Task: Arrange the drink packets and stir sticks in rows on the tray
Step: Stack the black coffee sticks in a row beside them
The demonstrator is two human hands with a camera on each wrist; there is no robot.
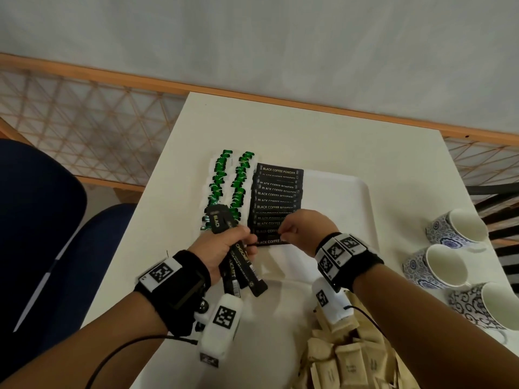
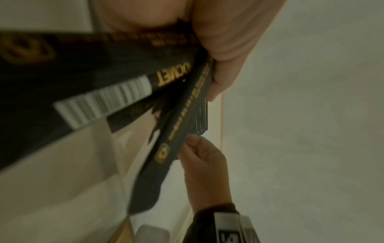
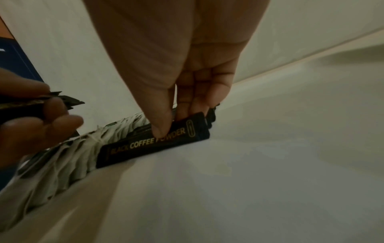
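two rows of green tea bags (image 1: 227, 181) lie at the tray's left; the left hand (image 1: 224, 248) grips a bundle of black packets (image 1: 241, 259); the left wrist view alone shows their barcode; the right hand (image 3: 176, 92) pinches the nearest black coffee packet (image 3: 153, 141) of the row on the white tray (image 1: 342, 209), seen only in the right wrist view; cups (image 1: 455, 226) stand at far right

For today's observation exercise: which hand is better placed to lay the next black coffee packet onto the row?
Probably the right hand: it is pinching a packet at the row's near end, while the left hand grips the spare bundle.
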